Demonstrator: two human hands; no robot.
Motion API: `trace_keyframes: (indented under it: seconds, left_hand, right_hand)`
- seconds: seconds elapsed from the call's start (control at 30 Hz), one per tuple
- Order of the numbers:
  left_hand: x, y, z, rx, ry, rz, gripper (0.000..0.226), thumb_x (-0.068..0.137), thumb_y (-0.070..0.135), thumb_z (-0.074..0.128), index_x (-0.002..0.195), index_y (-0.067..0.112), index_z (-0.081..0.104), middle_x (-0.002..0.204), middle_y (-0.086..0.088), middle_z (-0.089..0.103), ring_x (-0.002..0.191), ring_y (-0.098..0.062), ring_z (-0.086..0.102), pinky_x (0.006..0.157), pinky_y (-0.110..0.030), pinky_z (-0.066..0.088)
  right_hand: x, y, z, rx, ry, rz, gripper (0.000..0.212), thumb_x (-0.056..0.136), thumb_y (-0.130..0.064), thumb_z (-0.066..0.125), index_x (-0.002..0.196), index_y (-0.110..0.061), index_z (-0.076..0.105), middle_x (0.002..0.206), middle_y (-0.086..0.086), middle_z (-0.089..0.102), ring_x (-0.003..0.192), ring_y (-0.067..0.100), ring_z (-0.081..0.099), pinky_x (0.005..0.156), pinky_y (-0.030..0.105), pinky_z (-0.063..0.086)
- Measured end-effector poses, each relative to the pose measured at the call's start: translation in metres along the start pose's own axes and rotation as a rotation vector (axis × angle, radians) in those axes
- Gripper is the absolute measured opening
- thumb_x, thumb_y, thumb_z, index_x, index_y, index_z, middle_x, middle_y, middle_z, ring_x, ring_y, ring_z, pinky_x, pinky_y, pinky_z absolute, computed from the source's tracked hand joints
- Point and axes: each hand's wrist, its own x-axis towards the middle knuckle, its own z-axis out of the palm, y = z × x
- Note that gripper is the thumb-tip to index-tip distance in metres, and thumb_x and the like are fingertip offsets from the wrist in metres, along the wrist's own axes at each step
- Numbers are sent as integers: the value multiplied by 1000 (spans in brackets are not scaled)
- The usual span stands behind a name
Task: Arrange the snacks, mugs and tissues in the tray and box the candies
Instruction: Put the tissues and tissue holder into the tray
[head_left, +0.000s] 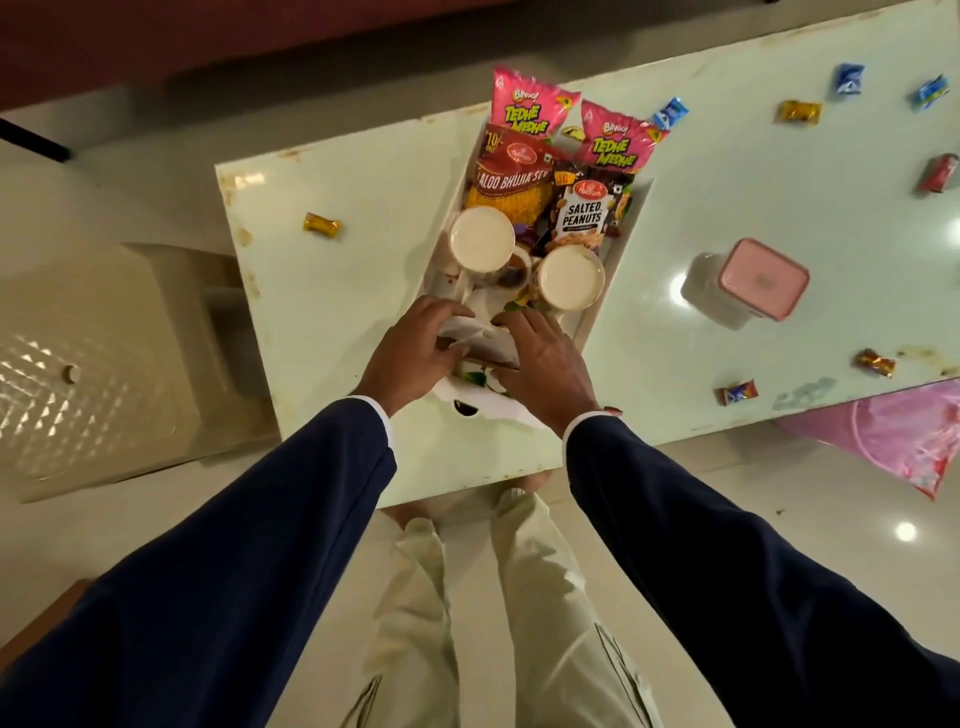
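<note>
Pale glossy table (332, 291) w/ rust-brown stains along its left & near edges. Cream plastic stool (98, 364), diamond-pattern top w/ a small hole, just left of the table. Pink plastic bag (898, 441) on the floor by the table's right near edge. Shiny cream tile floor (779, 519) w/ light reflections. Dark maroon surface (156, 36) beyond the table, top of view.

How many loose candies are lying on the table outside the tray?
8 clearly: gold candy left of the tray; blue ones; gold; red; two at the near edge. Others may be hidden.
</note>
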Motion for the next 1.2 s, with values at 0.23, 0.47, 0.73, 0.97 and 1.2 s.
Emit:
trace_keyframes:
  seconds: [0.23,0.47,0.73,0.97,1.2]
  left_hand:
    - [-23,14,-11,-14,114,-146,50,85,14,73,130,27,57,133,2,51,120,-23,56,92,-49,51]
    - [-42,19,13,-182,238,-577,53,92,13,63,142,16,45,146,-9,39,128,-35,48,102,-51,44]
    - [-61,30,41,-218,305,-617,56,91,13,63,143,17,43,147,-6,38,128,-35,47,97,-51,43]
    - [-74,37,26,-302,281,-606,55,93,11,62,144,12,42,149,-11,36,130,-36,47,106,-51,42]
    - [-83,27,36,-448,312,-629,56,93,8,60,144,10,38,146,-12,33,121,-33,52,97,-38,43]
  right_hand:
    - [-3,4,-55,55,93,-32,42,86,-50,65,119,-24,58,114,-3,64,104,21,58,83,36,51]
    - [45,38,-126,133,178,43,22,88,-11,60,110,-15,63,112,5,65,102,26,61,84,38,52]
    - [80,72,-163,77,126,68,18,90,-13,59,107,-17,65,109,2,66,94,20,63,76,30,49]
    - [65,52,-171,15,129,20,17,91,-14,59,106,-19,66,107,0,66,93,18,63,75,28,50]
    - [64,48,-180,-55,109,-13,21,90,-12,62,111,-13,65,113,7,66,101,27,63,85,41,55]
